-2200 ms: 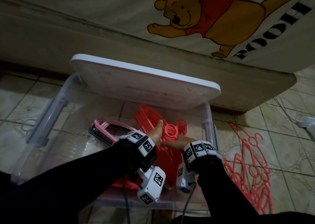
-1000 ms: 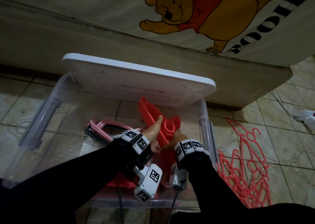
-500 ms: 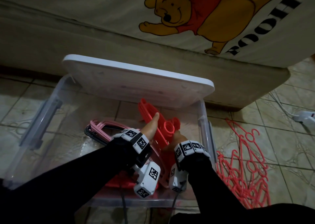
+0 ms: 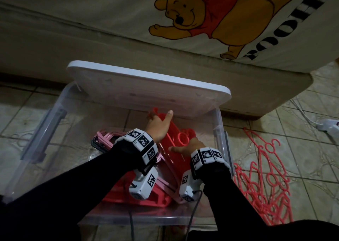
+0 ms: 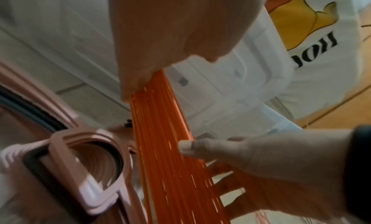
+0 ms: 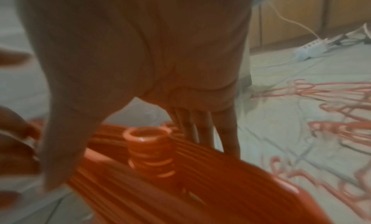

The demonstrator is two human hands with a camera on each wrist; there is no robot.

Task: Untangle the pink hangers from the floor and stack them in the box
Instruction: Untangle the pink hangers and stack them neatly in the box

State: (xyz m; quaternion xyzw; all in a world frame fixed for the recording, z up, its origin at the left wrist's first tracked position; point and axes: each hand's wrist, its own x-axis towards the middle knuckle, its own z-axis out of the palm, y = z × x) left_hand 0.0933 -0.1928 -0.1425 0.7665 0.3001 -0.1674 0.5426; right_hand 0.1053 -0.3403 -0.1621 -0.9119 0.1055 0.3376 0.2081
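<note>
Both hands are down inside the box (image 4: 55, 116), working one thick stack (image 4: 176, 139) of coral-pink hangers that stands on edge, tilted, toward the box's right side. The left hand (image 4: 158, 126) is up at the far end of the stack, just under the white lid (image 4: 146, 86) that lies propped across the box's back rim; the thumb sticks up and the fingers curl over the top edge, so it grips the stack. The right hand (image 4: 187, 146) sits lower, beside the round rings at the hangers' necks; the right wrist view shows its fingers (image 6: 218, 132) reaching down straight against the stack's side with the thumb spread on the other flank, pressing rather than clenching. More coral hangers lie flat on the box's floor under the wrists. At the left of the stack rests a paler pink bundle (image 4: 104, 136) with a dark one under it. Outside, right of the box, a loose tangle (image 4: 264, 185) of coral hangers is spread over the tiles. Behind is a mattress (image 4: 128, 29) with a cartoon-bear sheet.
</note>
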